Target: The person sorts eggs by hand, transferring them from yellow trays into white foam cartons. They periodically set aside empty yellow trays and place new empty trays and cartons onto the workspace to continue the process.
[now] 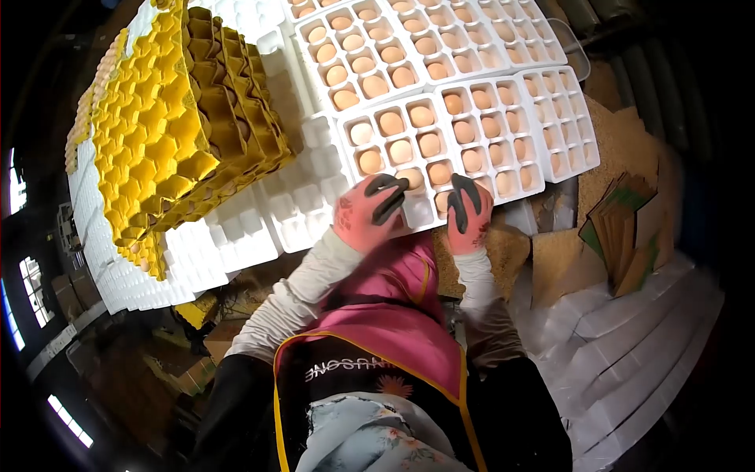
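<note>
Both gloved hands sit at the near edge of the white tray point(409, 169) of eggs point(391, 123). Left hand point(368, 212) looks closed on an egg in the near row; right hand point(469, 214) curls over the rim, hold unclear through the glove. Eggs are fragile, smooth, light: cradle the sides. Loaded tray is heavy and flexes, so support it underneath. Yellow trays point(169, 126) are stacked left of it.
</note>
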Tool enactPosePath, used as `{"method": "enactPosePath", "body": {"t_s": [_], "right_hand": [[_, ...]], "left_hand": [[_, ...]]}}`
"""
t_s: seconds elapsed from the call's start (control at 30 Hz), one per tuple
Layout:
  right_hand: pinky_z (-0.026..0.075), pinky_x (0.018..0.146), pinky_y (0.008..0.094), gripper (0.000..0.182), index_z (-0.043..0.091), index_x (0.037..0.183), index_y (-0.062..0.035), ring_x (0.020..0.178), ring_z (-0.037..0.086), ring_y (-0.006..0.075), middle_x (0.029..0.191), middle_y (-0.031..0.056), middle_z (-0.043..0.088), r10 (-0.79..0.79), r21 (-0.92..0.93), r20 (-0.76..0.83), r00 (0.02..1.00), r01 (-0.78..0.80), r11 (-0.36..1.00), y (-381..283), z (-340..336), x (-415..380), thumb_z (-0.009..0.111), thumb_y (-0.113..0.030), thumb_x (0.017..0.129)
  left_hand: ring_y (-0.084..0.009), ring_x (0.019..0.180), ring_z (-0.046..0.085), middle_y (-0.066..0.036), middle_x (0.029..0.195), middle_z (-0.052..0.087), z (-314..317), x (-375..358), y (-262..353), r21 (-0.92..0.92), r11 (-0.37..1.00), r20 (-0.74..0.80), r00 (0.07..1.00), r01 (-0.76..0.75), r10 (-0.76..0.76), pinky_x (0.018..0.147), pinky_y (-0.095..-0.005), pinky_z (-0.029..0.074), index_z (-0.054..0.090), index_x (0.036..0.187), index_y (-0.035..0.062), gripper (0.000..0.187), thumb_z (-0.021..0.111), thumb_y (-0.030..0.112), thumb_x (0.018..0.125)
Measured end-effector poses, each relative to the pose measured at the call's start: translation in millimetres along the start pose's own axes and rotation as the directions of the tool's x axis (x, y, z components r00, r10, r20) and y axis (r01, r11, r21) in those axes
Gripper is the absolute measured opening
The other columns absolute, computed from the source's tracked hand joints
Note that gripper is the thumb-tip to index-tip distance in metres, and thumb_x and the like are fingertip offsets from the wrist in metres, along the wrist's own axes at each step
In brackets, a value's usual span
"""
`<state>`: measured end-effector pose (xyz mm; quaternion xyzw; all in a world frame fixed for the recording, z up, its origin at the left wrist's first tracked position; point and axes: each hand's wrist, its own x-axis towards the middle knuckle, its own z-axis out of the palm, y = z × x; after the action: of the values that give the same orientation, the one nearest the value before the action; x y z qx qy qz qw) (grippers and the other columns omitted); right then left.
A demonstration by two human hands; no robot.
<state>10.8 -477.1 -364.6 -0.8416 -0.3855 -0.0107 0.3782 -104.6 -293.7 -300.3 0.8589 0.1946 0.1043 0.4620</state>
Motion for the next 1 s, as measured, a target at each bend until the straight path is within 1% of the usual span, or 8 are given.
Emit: {"method": "enactPosePath", "body": {"t_s": [0.03, 0.13, 0.33, 0.5, 0.6, 0.77, 0.87, 1.0], "right_hand": [[0.037, 0.091, 0.0485, 0.037, 0.054, 0.108, 0.0004, 0.105, 0.046, 0.0393, 0.118, 0.0202, 0.048, 0.08, 0.043, -0.026, 0.996, -0.079, 0.996, -1, -3, -2, 0.058, -0.006, 0.072], [0.042, 0.089, 0.0387, 0.039, 0.05, 0.119, 0.0019, 0.104, 0.052, 0.0328, 0.114, 0.0197, 0.053, 0.313, 0.137, -0.123, 0.942, -0.296, 0.945, 3, -8, 0, 0.048, -0.009, 0.082], [0.045, 0.085, 0.0391, 0.031, 0.055, 0.108, 0.0046, 0.099, 0.054, 0.037, 0.112, 0.0215, 0.053, 0.168, 0.164, 0.084, 0.982, -0.18, 0.97, -9, -20, 30, 0.054, -0.006, 0.079], [0.044, 0.082, 0.0359, 0.044, 0.056, 0.118, -0.0236, 0.101, 0.052, 0.0274, 0.119, 0.0154, 0.046, -0.085, -0.242, 0.673, 0.735, 0.328, 0.913, -47, 17, 67, 0.066, -0.025, 0.075], [0.046, 0.082, 0.0388, 0.049, 0.055, 0.119, -0.0173, 0.1, 0.055, 0.0303, 0.119, 0.0149, 0.049, 0.178, 0.266, 0.52, 0.836, -0.356, 0.896, -8, 47, 43, 0.069, -0.02, 0.072], [0.047, 0.084, 0.0377, 0.04, 0.057, 0.116, -0.0109, 0.105, 0.055, 0.0314, 0.12, 0.0169, 0.051, -0.029, -0.169, 0.571, 0.82, 0.152, 0.974, -68, 6, 71, 0.063, -0.013, 0.076], [0.049, 0.073, 0.0317, 0.039, 0.054, 0.118, -0.0011, 0.091, 0.06, 0.0229, 0.108, 0.0149, 0.059, -0.181, 0.348, 0.315, 0.932, 0.065, 0.935, -95, 24, 132, 0.058, -0.019, 0.084], [0.047, 0.074, 0.0267, 0.042, 0.054, 0.118, 0.0034, 0.082, 0.06, 0.0172, 0.106, 0.0093, 0.06, -0.125, 0.59, 0.626, 0.77, -0.363, 0.721, -212, 38, 233, 0.048, -0.03, 0.093]], "left_hand": [[-0.0317, 0.089, 0.06, -0.016, 0.105, 0.058, 21, -7, 2, 0.01, 0.987, -0.22, 0.962, -0.16, 0.159, 0.074, -0.038, 0.05, 0.065, 0.1, 0.0082, 0.03, 0.066, 0.013, 0.07], [-0.0279, 0.093, 0.053, -0.008, 0.105, 0.055, 68, 10, -11, 0.208, 0.791, 0.151, 0.818, -0.576, 0.555, 0.082, -0.0433, 0.043, 0.063, 0.101, 0.0129, 0.042, 0.066, 0.013, 0.059], [-0.025, 0.094, 0.052, -0.002, 0.102, 0.056, 66, -7, -33, 0.309, 0.707, 0.225, 0.771, -0.636, 0.595, 0.084, -0.0424, 0.043, 0.062, 0.099, 0.0152, 0.037, 0.061, 0.013, 0.062], [-0.0278, 0.097, 0.052, -0.005, 0.102, 0.057, -19, -57, -11, 0.239, 0.826, 0.128, 0.859, -0.511, 0.495, 0.087, -0.0459, 0.043, 0.064, 0.098, 0.0152, 0.041, 0.065, 0.018, 0.057], [-0.0278, 0.095, 0.053, -0.005, 0.104, 0.058, -85, -82, 9, 0.428, 0.811, 0.065, 0.908, -0.399, 0.413, 0.084, -0.0462, 0.046, 0.066, 0.095, 0.0161, 0.038, 0.067, 0.016, 0.056], [-0.0285, 0.099, 0.054, -0.012, 0.108, 0.06, -222, -87, 27, 0.828, 0.554, -0.426, 0.745, 0.092, 0.513, 0.09, -0.045, 0.043, 0.065, 0.105, 0.0051, 0.041, 0.063, 0.004, 0.063], [-0.0307, 0.114, 0.048, -0.018, 0.12, 0.055, -307, -94, -7, 0.361, 0.811, -0.912, 0.357, 0.46, 0.203, 0.098, -0.0335, 0.035, 0.055, 0.117, 0.0004, 0.039, 0.061, 0.013, 0.081], [-0.0353, 0.098, 0.058, -0.023, 0.108, 0.06, -329, -98, -49, -0.052, 0.853, -0.832, 0.45, 0.52, -0.325, 0.087, -0.0371, 0.044, 0.048, 0.123, 0.0008, 0.057, 0.056, 0.041, 0.084]]}}
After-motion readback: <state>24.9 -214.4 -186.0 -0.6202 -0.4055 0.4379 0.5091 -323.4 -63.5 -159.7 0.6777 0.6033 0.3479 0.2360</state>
